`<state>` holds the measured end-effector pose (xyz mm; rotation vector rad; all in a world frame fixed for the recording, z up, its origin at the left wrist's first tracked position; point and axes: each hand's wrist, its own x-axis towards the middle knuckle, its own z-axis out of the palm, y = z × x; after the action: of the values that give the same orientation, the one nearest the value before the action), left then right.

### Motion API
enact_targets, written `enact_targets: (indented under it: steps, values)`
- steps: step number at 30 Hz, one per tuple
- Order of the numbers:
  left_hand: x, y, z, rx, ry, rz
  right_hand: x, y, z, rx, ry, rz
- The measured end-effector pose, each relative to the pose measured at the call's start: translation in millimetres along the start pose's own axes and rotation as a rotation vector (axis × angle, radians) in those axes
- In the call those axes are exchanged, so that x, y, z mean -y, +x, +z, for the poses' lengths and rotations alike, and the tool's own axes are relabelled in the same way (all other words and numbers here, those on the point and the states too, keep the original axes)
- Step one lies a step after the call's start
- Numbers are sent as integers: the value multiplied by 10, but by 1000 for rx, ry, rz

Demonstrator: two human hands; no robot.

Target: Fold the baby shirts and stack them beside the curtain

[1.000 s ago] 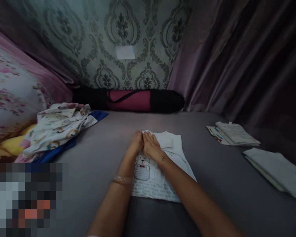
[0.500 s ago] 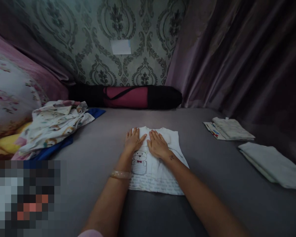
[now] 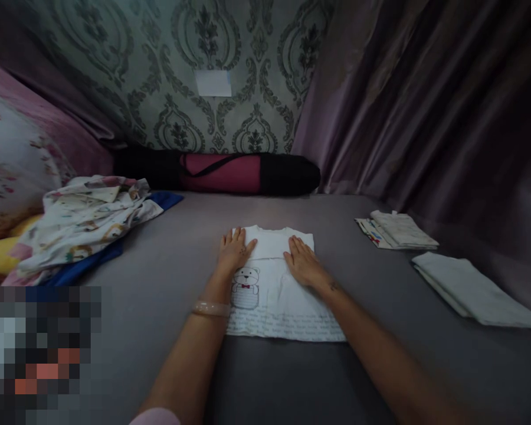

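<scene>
A small white shirt (image 3: pixel 269 295) lies flat on the grey bed surface, with a bear print at its lower left and rows of lettering near the hem. My left hand (image 3: pixel 236 252) rests on its upper left edge, fingers stretched out and thumb apart. On the upper right part lies my right hand (image 3: pixel 304 261), palm down with its fingers extended. Neither hand grips anything. A band of cloth crosses the shirt between the hands, below the neckline.
Crumpled printed clothes (image 3: pixel 92 218) lie at the left beside a yellow item (image 3: pixel 2 254). Folded clothes (image 3: pixel 402 229) and a pale folded cloth (image 3: pixel 478 289) are at the right. A black and red long bag (image 3: pixel 221 173) lies along the wall.
My right hand has slid right across the shirt, away from my left hand. The shirt's right side is spread flatter. The view has shifted slightly.
</scene>
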<state>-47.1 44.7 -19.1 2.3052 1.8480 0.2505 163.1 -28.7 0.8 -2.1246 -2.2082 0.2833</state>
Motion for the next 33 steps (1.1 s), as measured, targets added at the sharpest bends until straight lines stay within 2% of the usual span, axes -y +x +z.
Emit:
enact_targets:
  steps: [2,4,7,10,14,21,28,33]
  values:
    - [-4,-3,5,-5,-9,6,-16,-12,-79,11,-10,38]
    - [-3,0,15,-5,-20,8,33,-5,-147,-68,-23,41]
    - [7,13,31,-4,-33,10,158,27,-149,-204,-31,-106]
    - [26,27,41,0,-40,14,220,49,-29,-143,-15,-216]
    - [44,41,51,-6,-32,9,167,28,92,-91,1,-197]
    - [36,29,54,-24,-1,3,134,-42,18,-40,17,-138]
    - [52,41,52,-9,6,16,13,-139,62,-71,44,-158]
    - [116,3,-43,-24,-138,-21,-173,-371,80,-118,37,-194]
